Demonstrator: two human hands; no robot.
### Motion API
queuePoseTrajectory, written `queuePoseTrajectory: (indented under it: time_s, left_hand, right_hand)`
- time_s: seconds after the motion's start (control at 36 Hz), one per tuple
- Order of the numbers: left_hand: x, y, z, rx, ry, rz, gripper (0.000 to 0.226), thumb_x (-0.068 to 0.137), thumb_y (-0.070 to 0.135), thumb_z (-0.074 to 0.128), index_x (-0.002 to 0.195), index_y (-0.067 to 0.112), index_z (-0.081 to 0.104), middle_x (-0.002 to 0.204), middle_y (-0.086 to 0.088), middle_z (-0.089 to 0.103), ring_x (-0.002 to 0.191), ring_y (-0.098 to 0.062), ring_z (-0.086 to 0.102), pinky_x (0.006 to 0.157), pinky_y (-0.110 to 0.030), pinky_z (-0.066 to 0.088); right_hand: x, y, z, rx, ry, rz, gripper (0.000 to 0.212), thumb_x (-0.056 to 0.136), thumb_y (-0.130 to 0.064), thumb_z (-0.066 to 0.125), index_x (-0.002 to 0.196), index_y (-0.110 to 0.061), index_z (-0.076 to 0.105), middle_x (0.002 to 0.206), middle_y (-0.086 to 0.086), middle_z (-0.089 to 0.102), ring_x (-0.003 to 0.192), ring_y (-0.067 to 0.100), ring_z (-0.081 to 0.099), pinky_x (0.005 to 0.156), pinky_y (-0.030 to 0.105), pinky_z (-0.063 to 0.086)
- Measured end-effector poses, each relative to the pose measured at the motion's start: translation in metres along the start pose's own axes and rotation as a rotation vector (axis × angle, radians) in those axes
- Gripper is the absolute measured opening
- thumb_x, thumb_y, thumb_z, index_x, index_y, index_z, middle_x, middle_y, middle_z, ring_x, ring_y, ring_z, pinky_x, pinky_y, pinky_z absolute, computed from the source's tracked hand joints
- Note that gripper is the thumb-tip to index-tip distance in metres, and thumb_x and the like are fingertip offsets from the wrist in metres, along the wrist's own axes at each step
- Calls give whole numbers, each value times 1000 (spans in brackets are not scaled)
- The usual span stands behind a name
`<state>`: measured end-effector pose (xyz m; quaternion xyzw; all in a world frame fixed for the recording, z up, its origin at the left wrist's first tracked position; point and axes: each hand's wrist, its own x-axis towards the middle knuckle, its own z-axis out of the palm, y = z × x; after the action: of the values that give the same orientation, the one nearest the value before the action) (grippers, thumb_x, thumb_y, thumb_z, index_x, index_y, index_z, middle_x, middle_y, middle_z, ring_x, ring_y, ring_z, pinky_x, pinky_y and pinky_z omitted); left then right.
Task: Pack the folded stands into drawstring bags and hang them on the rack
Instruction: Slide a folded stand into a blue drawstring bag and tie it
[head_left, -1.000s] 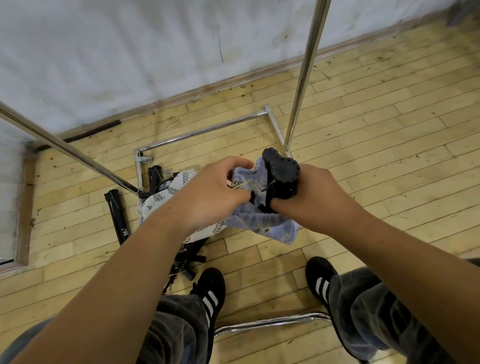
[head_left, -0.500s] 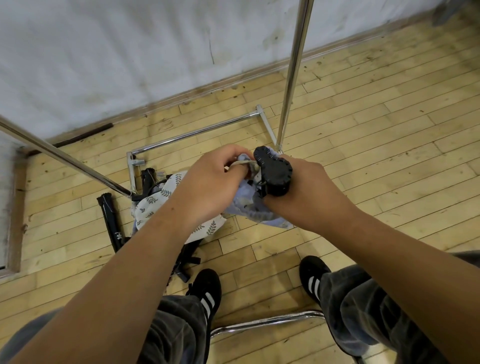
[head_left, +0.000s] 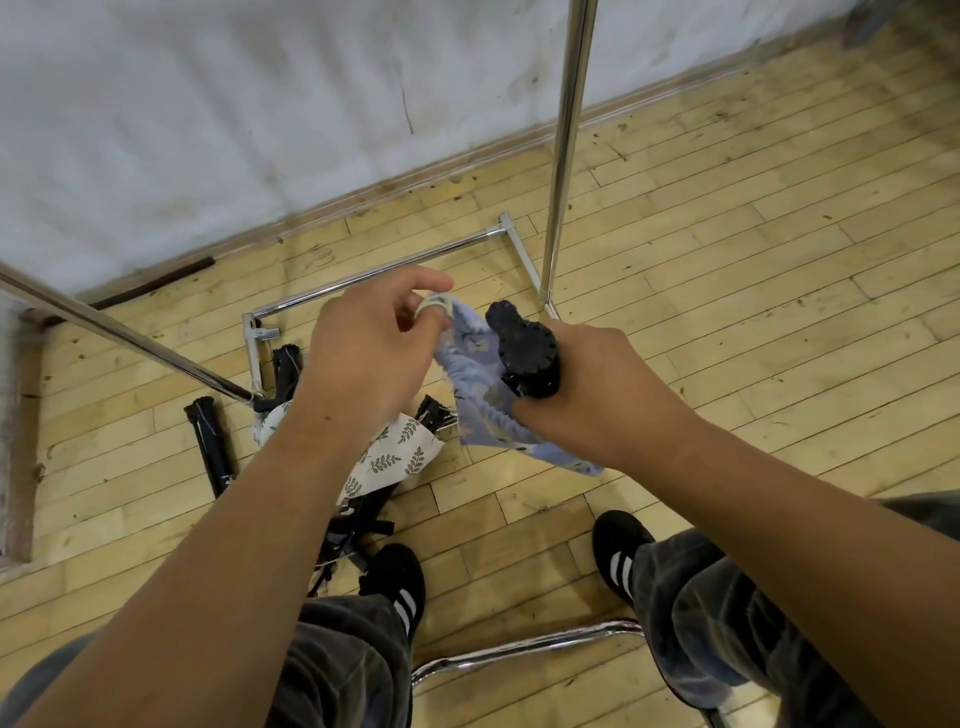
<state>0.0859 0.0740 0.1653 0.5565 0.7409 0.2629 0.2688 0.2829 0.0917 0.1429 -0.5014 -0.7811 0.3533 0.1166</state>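
Folded black stand (head_left: 524, 353), knobbly rubber-tipped end poking up, sits clamped in the person's right hand (head_left: 597, 384), and round it bunches the pale blue patterned drawstring bag (head_left: 483, 410). The bag's mouth lies below the stand's top end, so the stand is only partly covered; how deep it sits in the cloth is hidden behind the fist. Over on the other side, the left hand (head_left: 374, 348) pinches the pale cord loop (head_left: 434, 306) at the bag's upper corner, fingers curled round it, thumb and forefinger closed on the string just beside the stand's head.

Judging by the floor, plenty is left. A white leaf-print cloth bag (head_left: 395, 457) lies slumped on the wooden floorboards (head_left: 727, 291) beneath the left wrist, with more black folded stands (head_left: 213, 447) scattered beside and under it, unbagged as far as can be seen. The chrome rack (head_left: 566, 145) stands close ahead, and nothing hangs on the parts of it in view. So this bag looks mid-packing: stand to be seated fully, cord drawn, then hung.
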Motion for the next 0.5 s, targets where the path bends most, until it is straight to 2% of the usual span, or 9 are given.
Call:
queuePoseTrajectory:
  time_s: [0.14,0.19,0.22,0.25,0.28,0.31,0.33,0.44,0.5]
  left_hand:
    - [0,-6,-4,-61,17,-39,22,100,26,63,111,42,73,92,15,74,52,4,54,51,-15,38]
    - [-1,-10,-5,-139,0,-72,24,100,18,63,109,37,73,89,19,74,53,7,56,50,-16,42]
    - [-1,-11,-6,-195,-14,-101,24,100,16,63,108,35,74,86,19,74,61,7,61,55,-19,50]
    - [-1,-12,-6,-257,-30,-139,23,100,14,63,108,33,74,86,16,74,73,3,68,68,-26,59]
    - [-2,-13,-6,-318,-44,-175,24,100,11,63,109,30,73,88,10,75,84,-5,73,83,-34,62]
    - [-2,-13,-6,-382,-53,-203,25,100,6,61,110,26,73,88,6,75,88,-11,74,90,-38,61]
    - [-2,-12,-6,-456,-56,-231,26,99,2,59,111,21,72,87,2,74,87,-14,74,91,-39,61]
    - [0,-7,-8,-768,-83,-400,28,96,-7,56,113,11,70,87,-5,67,75,-20,70,76,-32,60]
    - [2,-8,-10,-826,-115,-448,31,95,-8,54,115,10,70,86,-5,65,67,-19,63,69,-30,58]
  right_hand:
    - [2,6,6,-23,-18,21,35,87,-41,68,71,-31,39,64,-7,50,55,9,46,50,19,29]
    - [2,6,8,-26,-20,20,33,88,-44,66,72,-30,41,64,-6,51,56,10,46,51,21,30]
    - [2,6,9,-29,-26,19,31,87,-43,64,72,-29,42,64,-6,51,56,10,46,50,21,30]
    - [2,5,9,-29,-36,18,27,86,-41,61,73,-28,42,64,-6,51,56,10,46,50,21,29]
    - [2,4,9,-27,-47,16,24,85,-39,59,73,-27,42,65,-6,51,56,11,46,50,20,29]
    - [1,4,10,-21,-57,13,23,85,-38,59,73,-28,42,65,-6,52,57,11,46,50,20,29]
    - [1,3,11,-12,-63,13,23,85,-36,61,74,-28,43,66,-6,52,58,12,47,51,21,31]
    - [1,5,15,0,-66,19,29,87,-26,69,74,-30,43,69,-6,55,61,13,51,53,23,36]
    - [2,6,16,-14,-67,22,22,88,-24,68,77,-26,49,70,-5,57,61,13,51,52,23,35]
